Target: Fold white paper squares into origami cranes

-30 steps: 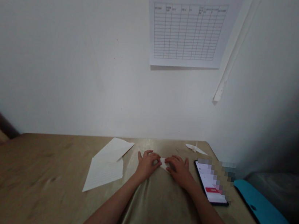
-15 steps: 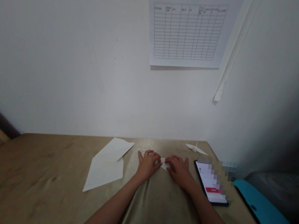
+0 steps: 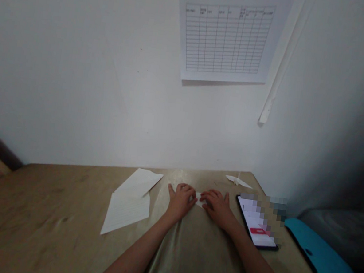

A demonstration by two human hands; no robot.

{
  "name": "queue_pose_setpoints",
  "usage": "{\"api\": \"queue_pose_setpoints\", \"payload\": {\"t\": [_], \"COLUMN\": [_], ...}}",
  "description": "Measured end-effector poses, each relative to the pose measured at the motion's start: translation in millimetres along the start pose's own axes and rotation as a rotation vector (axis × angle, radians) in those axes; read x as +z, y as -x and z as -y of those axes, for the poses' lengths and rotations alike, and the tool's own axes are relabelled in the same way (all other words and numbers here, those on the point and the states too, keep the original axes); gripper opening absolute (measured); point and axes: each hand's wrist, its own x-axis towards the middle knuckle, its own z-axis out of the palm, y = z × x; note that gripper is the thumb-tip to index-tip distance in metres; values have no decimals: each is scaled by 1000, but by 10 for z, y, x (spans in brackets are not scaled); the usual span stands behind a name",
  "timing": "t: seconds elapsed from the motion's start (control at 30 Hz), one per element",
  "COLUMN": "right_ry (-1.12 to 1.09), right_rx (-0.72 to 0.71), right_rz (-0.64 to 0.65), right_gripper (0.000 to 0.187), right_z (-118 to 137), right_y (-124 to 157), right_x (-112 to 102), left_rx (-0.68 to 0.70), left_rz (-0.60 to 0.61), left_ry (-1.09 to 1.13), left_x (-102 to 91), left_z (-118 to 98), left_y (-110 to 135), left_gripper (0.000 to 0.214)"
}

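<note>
Small white paper piece (image 3: 199,199) lay on the table (image 3: 58,209), left of the smartphone (image 3: 259,234), between both hands. Left hand (image 3: 180,201) and right hand (image 3: 218,207): fingers part-curled, tips at its opposite ends; whether pinching or only pressing, could not tell. Folded paper figure (image 3: 238,181) sat beyond the smartphone. My judgement: even fingertip pressure, paper kept flat, no outward tug, suited best.

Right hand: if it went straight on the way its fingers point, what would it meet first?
The small white paper, which the right hand seems to touch; just past it, the left hand. Their exact heights are hard to judge.
</note>
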Motion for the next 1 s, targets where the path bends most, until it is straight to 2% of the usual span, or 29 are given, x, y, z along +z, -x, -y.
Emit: {"api": "queue_pose_setpoints", "payload": {"t": [0.17, 0.53, 0.8, 1.0], "right_ry": [-14, -87, -58, 0], "right_rx": [6, 6, 20, 16], "right_rz": [-14, -33, -35, -29], "right_gripper": [28, 25, 22, 24], "right_z": [-9, -68, 16, 63], "right_y": [-13, -29, -6, 1], "right_x": [9, 48, 4, 3], "left_rx": [-34, -2, -29, -55], "left_rz": [14, 32, -6, 16], "left_ry": [17, 100, 90, 74], "left_x": [2, -25, -29, -21], "left_z": [-11, 35, 2, -2], "left_y": [-8, 28, 49, 50], "left_gripper": [8, 11, 10, 12]}}
